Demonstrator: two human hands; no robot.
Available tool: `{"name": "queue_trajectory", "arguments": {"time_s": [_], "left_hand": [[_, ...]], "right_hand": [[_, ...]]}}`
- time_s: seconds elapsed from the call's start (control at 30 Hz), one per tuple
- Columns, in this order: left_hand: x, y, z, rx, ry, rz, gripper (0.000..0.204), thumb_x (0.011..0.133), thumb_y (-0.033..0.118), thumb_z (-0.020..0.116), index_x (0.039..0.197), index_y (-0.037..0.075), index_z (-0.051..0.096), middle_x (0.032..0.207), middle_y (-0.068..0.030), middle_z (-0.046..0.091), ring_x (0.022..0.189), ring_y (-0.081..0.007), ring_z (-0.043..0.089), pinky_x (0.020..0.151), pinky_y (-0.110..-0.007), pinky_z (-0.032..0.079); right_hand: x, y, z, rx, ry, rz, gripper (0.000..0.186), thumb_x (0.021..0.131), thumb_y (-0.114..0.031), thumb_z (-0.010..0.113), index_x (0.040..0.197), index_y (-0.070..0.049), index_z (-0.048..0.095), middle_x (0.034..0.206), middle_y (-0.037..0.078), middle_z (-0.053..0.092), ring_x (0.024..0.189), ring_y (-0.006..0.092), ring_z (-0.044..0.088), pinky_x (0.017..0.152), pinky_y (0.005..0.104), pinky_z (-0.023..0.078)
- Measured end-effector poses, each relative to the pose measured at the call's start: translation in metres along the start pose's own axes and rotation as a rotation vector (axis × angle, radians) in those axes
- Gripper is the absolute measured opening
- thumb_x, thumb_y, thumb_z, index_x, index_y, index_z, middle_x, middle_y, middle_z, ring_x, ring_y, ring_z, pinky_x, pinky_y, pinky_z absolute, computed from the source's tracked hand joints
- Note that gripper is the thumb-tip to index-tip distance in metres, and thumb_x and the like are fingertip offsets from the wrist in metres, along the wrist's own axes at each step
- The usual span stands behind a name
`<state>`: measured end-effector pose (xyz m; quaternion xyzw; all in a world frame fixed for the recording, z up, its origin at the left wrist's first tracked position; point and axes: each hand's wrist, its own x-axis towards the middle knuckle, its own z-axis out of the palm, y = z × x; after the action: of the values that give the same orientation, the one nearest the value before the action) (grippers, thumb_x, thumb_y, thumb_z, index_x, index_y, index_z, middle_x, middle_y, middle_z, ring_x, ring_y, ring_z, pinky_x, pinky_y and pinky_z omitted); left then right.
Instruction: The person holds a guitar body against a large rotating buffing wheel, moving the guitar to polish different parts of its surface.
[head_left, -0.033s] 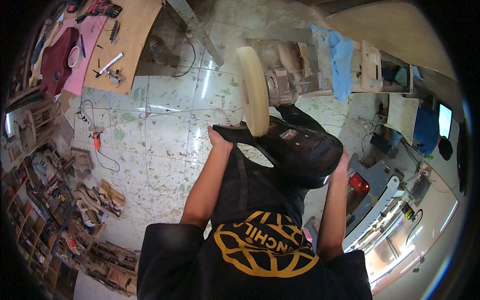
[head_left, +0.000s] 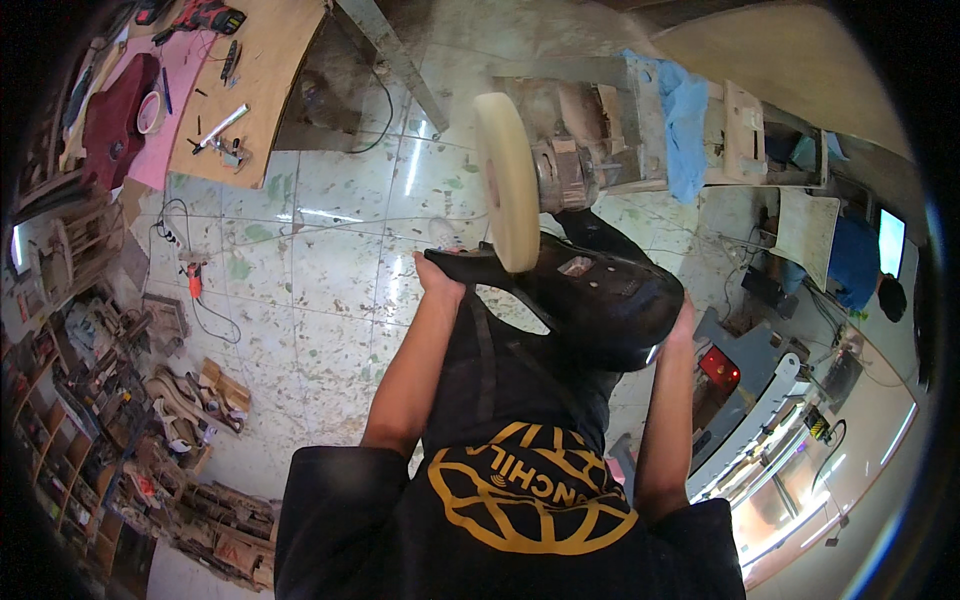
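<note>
A glossy black electric guitar body [head_left: 620,310] with cut-out cavities in its face is held in front of me, under a large cream buffing wheel [head_left: 515,190]. The wheel's lower rim meets or overlaps the body's face near the left horn. My left hand [head_left: 441,278] is closed round the end of that horn. At the body's right edge, my right hand [head_left: 684,328] grips it, with most of its fingers hidden behind the body. The wheel sits on a metal spindle [head_left: 565,175] that comes in from the right.
A blue cloth [head_left: 682,130] hangs over the machine's frame. At the far left, a wooden table [head_left: 275,65] carries a dark red guitar body [head_left: 115,125] and a drill [head_left: 208,15]. An orange corded tool [head_left: 194,280] lies on the tiled floor. Wood pieces [head_left: 190,400] are piled at left.
The black guitar body has tilted very slightly, and its right end has shifted a little to the left and upward. Both hands keep their hold.
</note>
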<state>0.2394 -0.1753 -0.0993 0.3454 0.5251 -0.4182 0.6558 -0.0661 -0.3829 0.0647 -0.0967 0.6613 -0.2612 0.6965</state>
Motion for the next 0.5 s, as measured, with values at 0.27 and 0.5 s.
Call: {"name": "queue_trajectory", "arguments": {"time_s": [0.27,0.5], "left_hand": [[0.026,0.017,-0.016,0.004,0.123,0.096,0.064,0.09,0.058,0.014,0.126,0.011,0.04,0.103,-0.0155,0.048,0.09,-0.0307,0.05,0.086,-0.058,0.04],[0.021,0.031,-0.016,-0.022,0.246,0.15,0.067,0.09,0.058,0.018,0.131,0.009,0.034,0.114,-0.0181,0.047,0.098,-0.0311,0.048,0.088,-0.058,0.039]], "right_hand": [[0.053,0.02,0.024,-0.151,0.043,0.06,0.048,0.094,-0.035,0.024,0.105,-0.002,0.057,0.103,0.016,0.062,0.093,0.0317,0.057,0.088,0.0429,0.044],[0.114,0.039,-0.005,-0.01,-0.176,0.184,0.043,0.093,-0.031,0.029,0.104,0.0,0.057,0.101,0.017,0.062,0.089,0.0327,0.059,0.085,0.0434,0.046]]}}
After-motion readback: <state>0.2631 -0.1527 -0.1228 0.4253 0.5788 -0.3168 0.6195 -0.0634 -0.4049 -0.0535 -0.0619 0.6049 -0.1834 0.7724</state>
